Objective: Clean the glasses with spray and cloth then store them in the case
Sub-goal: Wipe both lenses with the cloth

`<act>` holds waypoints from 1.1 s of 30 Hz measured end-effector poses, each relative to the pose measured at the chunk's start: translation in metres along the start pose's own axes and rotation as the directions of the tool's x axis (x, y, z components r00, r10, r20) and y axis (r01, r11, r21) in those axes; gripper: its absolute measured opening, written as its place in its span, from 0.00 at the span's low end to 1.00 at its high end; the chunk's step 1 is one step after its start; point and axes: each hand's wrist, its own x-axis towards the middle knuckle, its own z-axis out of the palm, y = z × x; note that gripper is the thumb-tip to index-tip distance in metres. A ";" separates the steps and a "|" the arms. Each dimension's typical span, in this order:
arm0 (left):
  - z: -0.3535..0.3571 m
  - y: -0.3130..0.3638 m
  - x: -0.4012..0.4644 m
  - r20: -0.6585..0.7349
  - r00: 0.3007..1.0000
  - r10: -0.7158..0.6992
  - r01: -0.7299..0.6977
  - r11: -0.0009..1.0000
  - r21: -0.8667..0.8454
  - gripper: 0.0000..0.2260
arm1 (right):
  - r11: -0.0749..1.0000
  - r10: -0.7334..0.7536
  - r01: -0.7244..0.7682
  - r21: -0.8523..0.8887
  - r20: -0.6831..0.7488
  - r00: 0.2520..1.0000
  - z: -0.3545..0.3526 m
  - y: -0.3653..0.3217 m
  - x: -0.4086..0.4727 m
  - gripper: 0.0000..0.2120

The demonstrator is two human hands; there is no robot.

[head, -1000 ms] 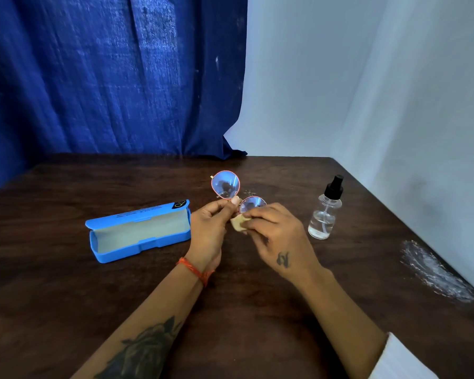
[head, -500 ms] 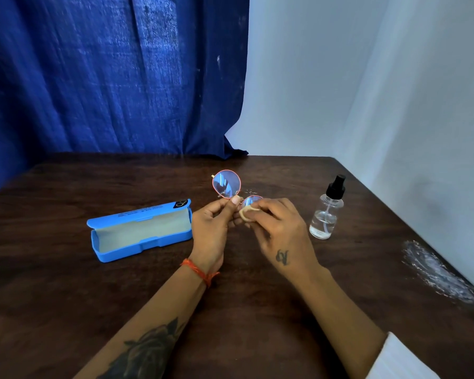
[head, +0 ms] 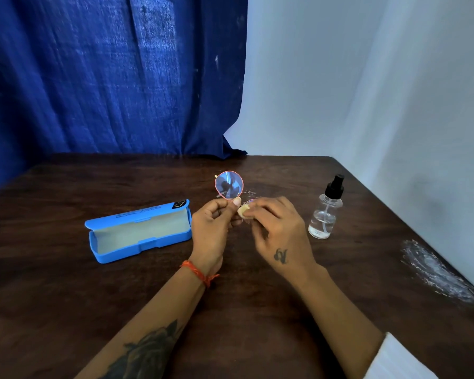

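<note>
The dark brown wooden table (head: 66, 283) carries everything, with the open bright blue hard plastic glasses case (head: 138, 231) lying on it to the left, its pale lining up and its long axis running roughly left to right, well apart from the clear plastic spray bottle with a black pump top (head: 324, 212) standing upright on the right. Between them, held just above the table, are the round pink-rimmed glasses with blue-tinted lenses (head: 228, 185). The left hand (head: 212, 228) is closed on the frame near the bridge, thumb and fingers pinched tight, so one lens stands free above the thumb. The right hand (head: 278, 231) is curled shut around a small cream cleaning cloth (head: 243, 211), pressing it against the other lens, which is almost wholly hidden (only a sliver of rim shows). I judge the wiping step is under way; for storing, the case lies to the left of the glasses, nearer the left hand.
</note>
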 end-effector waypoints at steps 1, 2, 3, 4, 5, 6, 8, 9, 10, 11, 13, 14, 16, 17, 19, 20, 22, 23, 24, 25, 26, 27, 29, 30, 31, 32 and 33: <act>0.000 0.000 0.000 0.003 1.000 0.004 -0.004 1.000 0.006 0.04 | 1.000 -0.006 0.006 0.011 0.016 1.000 -0.001 0.000 -0.001 0.10; 0.000 -0.001 0.000 0.006 1.000 0.002 -0.002 1.000 0.012 0.05 | 1.000 0.004 -0.004 0.015 0.021 1.000 -0.003 0.002 -0.002 0.10; 0.000 -0.001 0.000 0.008 1.000 -0.004 0.004 1.000 0.017 0.04 | 1.000 0.028 -0.028 0.012 0.011 1.000 -0.005 0.004 -0.003 0.10; 0.000 -0.002 0.000 0.011 1.000 -0.011 0.011 1.000 0.019 0.04 | 0.998 0.061 -0.061 0.005 -0.012 0.998 -0.007 0.006 -0.002 0.09; 0.000 -0.002 0.001 0.013 1.000 -0.018 0.017 1.000 0.019 0.04 | 0.996 0.093 -0.094 -0.003 -0.043 0.995 -0.009 0.009 -0.002 0.09; -0.001 -0.002 0.001 0.015 1.000 -0.024 0.024 1.000 0.019 0.04 | 0.993 0.119 -0.120 -0.013 -0.074 0.990 -0.011 0.011 -0.001 0.09; -0.001 -0.002 0.002 0.015 0.999 -0.040 0.039 0.999 0.022 0.04 | 0.988 0.141 -0.147 -0.042 -0.117 0.983 -0.011 0.014 0.002 0.10; -0.001 -0.002 0.002 0.017 0.999 -0.046 0.045 0.999 0.025 0.04 | 0.988 0.137 -0.144 -0.053 -0.124 0.983 -0.010 0.013 0.003 0.09; -0.001 -0.002 0.001 0.022 0.999 -0.050 0.049 0.999 0.024 0.04 | 0.990 0.124 -0.132 -0.059 -0.120 0.985 -0.007 0.011 0.003 0.09; -0.002 -0.002 0.001 0.029 0.998 -0.053 0.052 0.998 0.019 0.05 | 0.992 0.104 -0.111 -0.061 -0.105 0.989 -0.005 0.008 0.003 0.09; -0.002 -0.001 0.000 0.042 0.997 -0.059 0.059 0.998 0.014 0.05 | 0.996 0.062 -0.065 -0.062 -0.050 0.997 0.000 0.002 0.001 0.08; -0.002 -0.001 -0.001 0.045 0.997 -0.062 0.061 0.998 0.014 0.06 | 0.997 0.047 -0.048 -0.060 -0.024 0.999 0.002 0.001 0.000 0.08; -0.002 0.000 0.000 0.043 0.997 -0.060 0.060 0.998 0.013 0.06 | 0.999 0.024 -0.023 -0.045 0.021 0.999 0.001 0.000 -0.002 0.08; -0.002 0.000 0.000 0.039 0.998 -0.057 0.057 0.998 0.011 0.07 | 0.999 0.013 -0.011 -0.036 0.046 0.999 0.000 0.001 -0.003 0.09; -0.001 0.000 0.000 0.036 0.998 -0.058 0.058 0.998 0.014 0.07 | 1.000 0.017 -0.015 -0.021 0.071 0.997 -0.004 0.003 -0.005 0.10; -0.001 -0.001 0.000 0.033 0.998 -0.060 0.060 0.998 0.020 0.07 | 0.999 0.036 -0.035 -0.017 0.057 0.998 -0.005 0.005 -0.004 0.09; -0.001 0.000 0.000 0.019 0.998 -0.058 0.058 0.998 0.031 0.06 | 0.996 0.087 -0.087 -0.013 -0.006 0.996 -0.008 0.009 -0.003 0.09; 0.000 0.000 0.000 0.011 0.998 -0.057 0.057 0.998 0.034 0.05 | 0.994 0.105 -0.106 -0.015 -0.039 0.994 -0.010 0.010 -0.001 0.09; -0.001 0.000 0.001 0.007 0.998 -0.055 0.055 0.998 0.040 0.05 | 0.993 0.113 -0.114 -0.023 -0.063 0.992 -0.010 0.012 0.000 0.09; -0.001 0.000 0.001 0.005 0.999 -0.052 0.051 0.998 0.045 0.05 | 0.993 0.111 -0.114 -0.032 -0.079 0.991 -0.010 0.012 0.001 0.10; -0.001 0.001 0.001 0.006 0.999 -0.043 0.043 0.998 0.052 0.05 | 0.993 0.108 -0.111 -0.032 -0.091 0.990 -0.011 0.011 0.002 0.10; -0.001 0.000 0.001 0.009 1.000 -0.028 0.027 0.998 0.064 0.05 | 0.993 0.112 -0.115 -0.015 -0.110 0.988 -0.011 0.009 0.003 0.11; -0.002 -0.001 0.000 0.018 1.000 0.013 -0.014 0.994 0.106 0.05 | 0.986 0.160 -0.152 0.062 -0.166 0.973 -0.011 0.007 0.006 0.12; -0.002 -0.001 0.000 0.021 0.999 0.032 -0.035 0.990 0.135 0.05 | 0.979 0.190 -0.173 0.105 -0.188 0.964 -0.013 0.006 0.009 0.11; -0.002 -0.001 0.000 0.023 0.998 0.050 -0.054 0.984 0.171 0.05 | 0.974 0.208 -0.184 0.133 -0.199 0.958 -0.014 0.005 0.013 0.11; -0.002 -0.002 0.000 0.028 0.997 0.067 -0.071 0.975 0.209 0.05 | 0.973 0.211 -0.186 0.137 -0.198 0.957 -0.014 0.004 0.019 0.10; -0.003 -0.002 0.000 0.036 0.996 0.082 -0.089 0.966 0.244 0.04 | 0.977 0.199 -0.179 0.118 -0.188 0.962 -0.013 0.003 0.026 0.10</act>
